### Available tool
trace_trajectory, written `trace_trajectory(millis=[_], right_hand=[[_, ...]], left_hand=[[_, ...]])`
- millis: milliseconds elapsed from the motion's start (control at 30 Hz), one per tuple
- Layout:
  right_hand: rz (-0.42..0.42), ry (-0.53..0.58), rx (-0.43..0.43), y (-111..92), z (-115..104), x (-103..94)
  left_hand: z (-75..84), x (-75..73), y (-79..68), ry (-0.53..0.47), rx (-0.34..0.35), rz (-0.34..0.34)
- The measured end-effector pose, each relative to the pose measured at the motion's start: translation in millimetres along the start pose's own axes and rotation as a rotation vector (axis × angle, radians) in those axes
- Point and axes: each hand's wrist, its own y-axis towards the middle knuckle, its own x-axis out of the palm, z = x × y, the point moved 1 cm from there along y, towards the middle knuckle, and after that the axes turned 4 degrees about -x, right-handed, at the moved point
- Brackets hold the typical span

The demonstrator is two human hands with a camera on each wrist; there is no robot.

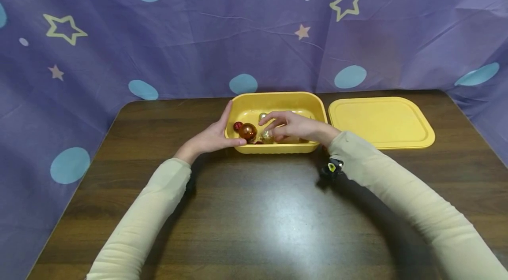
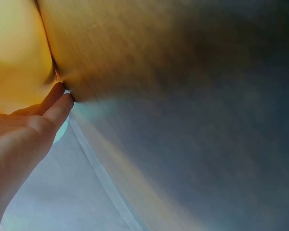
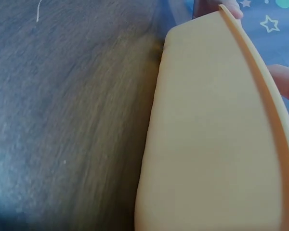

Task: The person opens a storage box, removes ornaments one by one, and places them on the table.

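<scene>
Purple cloth (image 1: 238, 42) behind, left hand (image 1: 211, 138) grips a yellow box (image 1: 278, 149), right hand (image 1: 293, 125) half-curled inside, its hold unclear.

The surface (image 1: 254, 209), dark brown and wood-grained, is filling much of the lower frame, its far corners curving, and is reflecting glare at bottom centre. A yellow box (image 1: 274, 149) is standing on it mid-frame; a yellow lid (image 1: 381, 122) is lying flat just beside, right of centre.
</scene>
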Motion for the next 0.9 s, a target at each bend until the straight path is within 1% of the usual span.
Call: trace_trajectory(millis=[33, 67, 233, 267, 467, 700, 900], right_hand=[[0.012, 0.012, 0.001, -1, 0, -0.9], [0.024, 0.028, 0.008, -2, 0, -1.4], [0.058, 0.078, 0.013, -7, 1, -4.4], [0.064, 0.088, 0.016, -9, 0, -4.8], [0.101, 0.145, 0.025, -16, 1, -9.4], [0.2, 0.056, -0.003, -31, -8, -20.8], [0.239, 0.104, -0.004, -41, -12, -28.4]], left_hand=[[4.4, -0.4, -2.0, -0.005, -0.002, -0.002], [4.8, -0.3, -2.1, -0.008, -0.001, -0.002], [4.9, 0.1, -2.0, -0.011, 0.007, 0.003], [0.4, 0.6, -0.2, -0.007, 0.011, 0.007], [1.0, 0.9, -0.7, -0.006, 0.013, 0.011], [0.3, 1.0, -0.7, 0.008, 0.005, 0.016], [1.2, 0.9, -2.1, 0.009, -0.007, 0.016]])
